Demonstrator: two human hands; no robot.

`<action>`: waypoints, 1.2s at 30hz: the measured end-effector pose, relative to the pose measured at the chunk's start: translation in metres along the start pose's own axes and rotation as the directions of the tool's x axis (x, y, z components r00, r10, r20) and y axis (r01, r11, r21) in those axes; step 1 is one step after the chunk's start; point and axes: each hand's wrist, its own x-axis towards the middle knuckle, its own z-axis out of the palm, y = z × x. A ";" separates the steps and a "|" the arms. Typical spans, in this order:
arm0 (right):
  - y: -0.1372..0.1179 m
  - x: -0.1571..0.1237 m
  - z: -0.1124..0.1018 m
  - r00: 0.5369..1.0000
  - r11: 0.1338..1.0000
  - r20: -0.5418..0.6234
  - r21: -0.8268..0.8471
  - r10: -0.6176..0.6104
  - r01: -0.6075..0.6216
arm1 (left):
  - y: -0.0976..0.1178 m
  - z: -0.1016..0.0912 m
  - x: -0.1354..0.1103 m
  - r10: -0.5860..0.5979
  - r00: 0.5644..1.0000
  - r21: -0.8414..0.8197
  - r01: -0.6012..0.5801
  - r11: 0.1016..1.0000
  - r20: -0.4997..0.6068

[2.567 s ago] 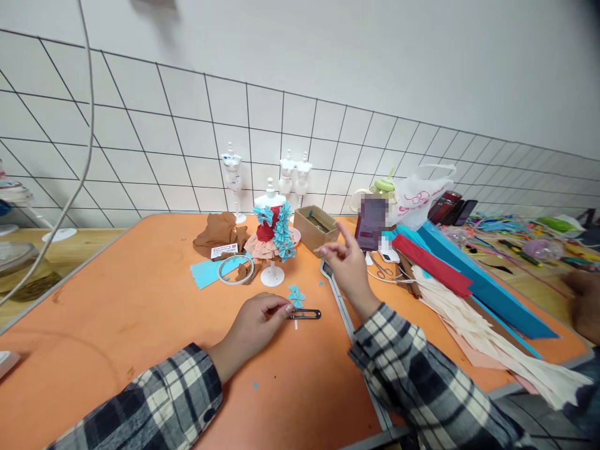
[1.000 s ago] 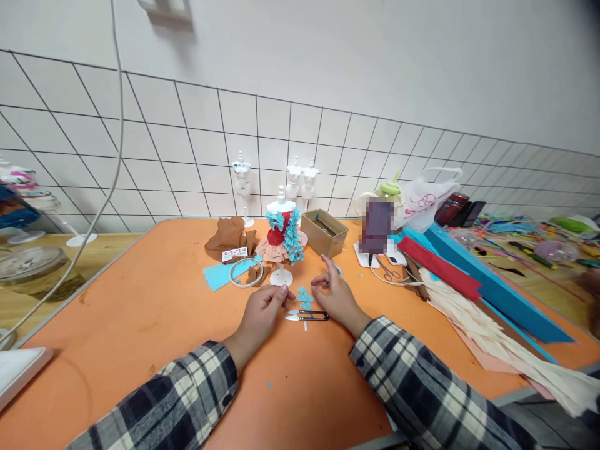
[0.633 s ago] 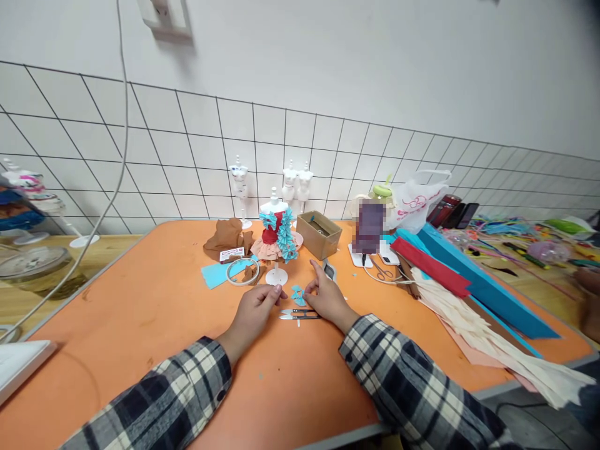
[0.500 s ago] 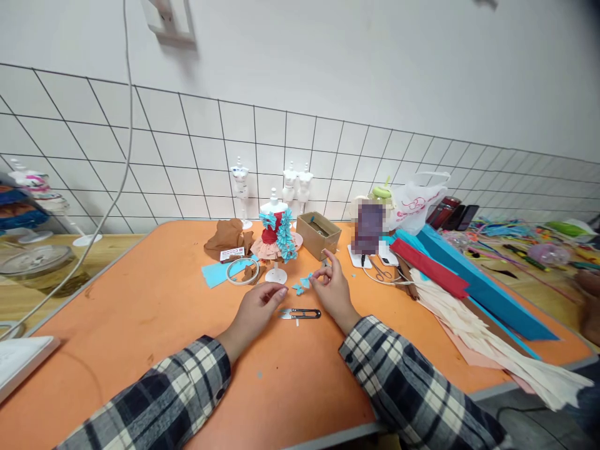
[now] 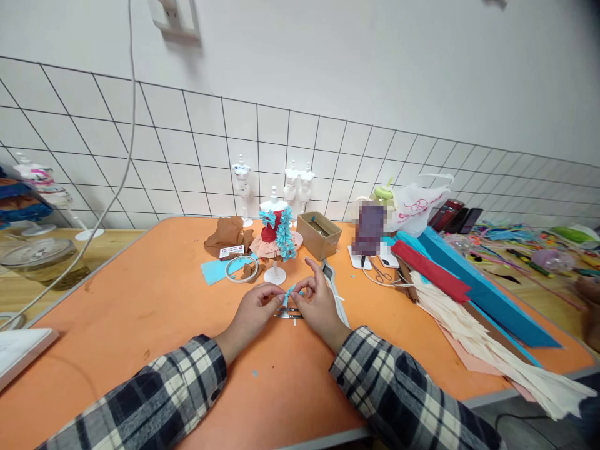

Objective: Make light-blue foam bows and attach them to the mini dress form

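A small blue paper bow [image 5: 289, 294] is pinched between the fingertips of my left hand [image 5: 252, 314] and my right hand [image 5: 317, 305], just above the orange table [image 5: 154, 300]. Both hands are closed on it, thumbs and forefingers together. Black thread snips [image 5: 287, 312] lie on the table right under my fingers, mostly hidden. A little behind stands a small white mannequin [image 5: 274, 233] dressed in red, pink and blue paper frills.
Brown fabric [image 5: 226, 234], a blue paper piece with a tape ring [image 5: 241, 269], a cardboard box [image 5: 319, 234] and spare white mannequins [image 5: 298, 181] stand at the back. Blue, red and cream paper sheets [image 5: 469, 294] lie at the right. Another person's hand [image 5: 589, 311] shows at the far right.
My right hand came back from near the phone, picked the blue bow up off the table beside the snips, and my left hand has now joined it on the bow.
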 end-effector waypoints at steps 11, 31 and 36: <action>-0.011 -0.001 -0.021 0.914 0.891 0.131 -0.204 -0.385 0.405 | -0.004 -0.004 0.002 -0.053 0.998 -0.079 0.055 0.995 0.026; -0.009 -0.004 -0.019 0.847 0.698 0.147 -0.503 -0.512 0.509 | 0.001 -0.008 -0.001 -0.120 0.988 -0.316 0.144 0.938 0.092; -0.009 -0.005 -0.016 0.854 0.724 0.085 -0.490 -0.514 0.485 | 0.000 -0.008 -0.001 -0.137 0.986 -0.330 0.160 0.930 0.093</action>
